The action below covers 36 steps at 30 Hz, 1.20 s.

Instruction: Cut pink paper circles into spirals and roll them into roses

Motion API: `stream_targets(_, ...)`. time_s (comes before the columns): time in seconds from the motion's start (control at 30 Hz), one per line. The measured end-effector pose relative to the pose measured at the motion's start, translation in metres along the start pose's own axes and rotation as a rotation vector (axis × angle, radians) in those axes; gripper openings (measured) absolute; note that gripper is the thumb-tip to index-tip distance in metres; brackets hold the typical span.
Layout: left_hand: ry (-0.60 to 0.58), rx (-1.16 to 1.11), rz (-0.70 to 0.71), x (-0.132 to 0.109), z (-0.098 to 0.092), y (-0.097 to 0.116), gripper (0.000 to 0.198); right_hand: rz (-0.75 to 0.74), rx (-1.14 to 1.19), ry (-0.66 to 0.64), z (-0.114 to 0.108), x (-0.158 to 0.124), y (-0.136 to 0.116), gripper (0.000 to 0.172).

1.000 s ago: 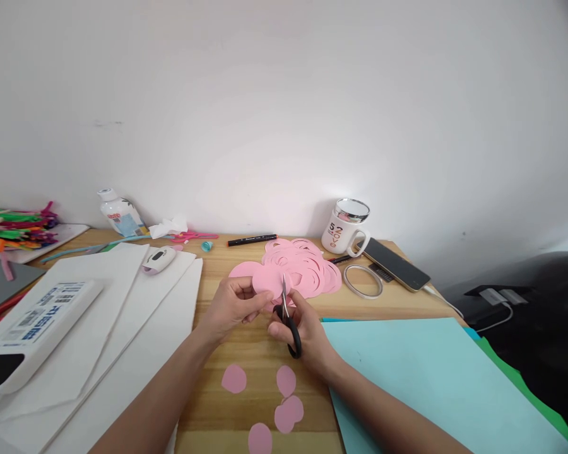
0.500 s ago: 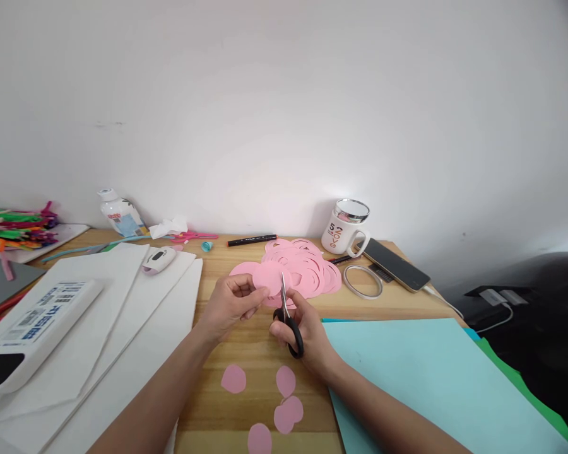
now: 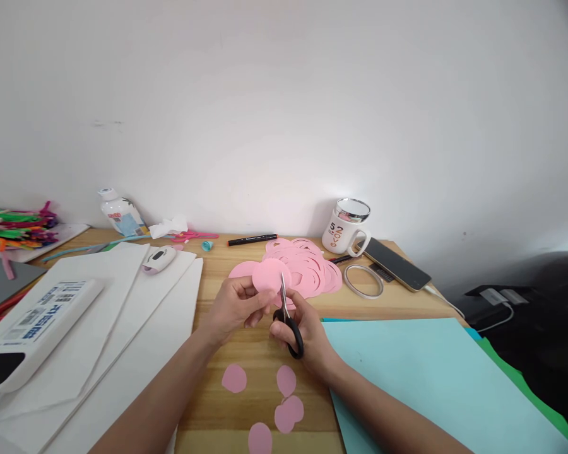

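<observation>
My left hand pinches a round piece of pink paper above the wooden desk. My right hand grips black-handled scissors, whose blades point up into the right edge of that pink piece. Behind the hands lies a heap of cut pink paper scraps. Several small pink cut-outs lie on the desk in front of my hands.
A light blue sheet over green paper lies at right. White sheets and a white box lie at left. Along the back stand a mug, phone, tape ring, black marker, bottle and coloured pipe cleaners.
My left hand has turned the pink piece slightly against the scissor blades. Both hands stay in almost the same place.
</observation>
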<state>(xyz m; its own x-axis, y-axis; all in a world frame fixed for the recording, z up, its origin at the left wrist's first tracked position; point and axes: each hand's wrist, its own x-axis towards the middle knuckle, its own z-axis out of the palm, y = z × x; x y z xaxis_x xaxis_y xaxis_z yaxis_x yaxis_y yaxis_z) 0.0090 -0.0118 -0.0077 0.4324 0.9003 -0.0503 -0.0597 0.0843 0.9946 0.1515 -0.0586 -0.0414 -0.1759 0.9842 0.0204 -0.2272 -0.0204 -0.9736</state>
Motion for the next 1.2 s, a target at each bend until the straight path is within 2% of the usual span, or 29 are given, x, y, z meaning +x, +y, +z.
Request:
stream_targets(0.1, -0.026, 0.000, -0.001, 0.000, 0.001, -0.002, 0.022, -0.007, 0.012, -0.008, 0.001, 0.000, 0.001, 0.053)
stream_targets(0.3, 0.022, 0.037, 0.037, -0.001, 0.001, -0.002, 0.020, 0.003, 0.009, -0.023, -0.001, -0.001, 0.006, 0.056)
stream_targets(0.53, -0.023, 0.085, -0.007, -0.002, 0.000, 0.003, 0.026, -0.051, 0.064, -0.044, -0.001, 0.001, 0.003, 0.059)
stream_targets(1.2, 0.068, 0.125, 0.027, -0.001, -0.004, 0.004, 0.028, 0.002, -0.019, 0.006, 0.000, -0.001, -0.002, 0.049)
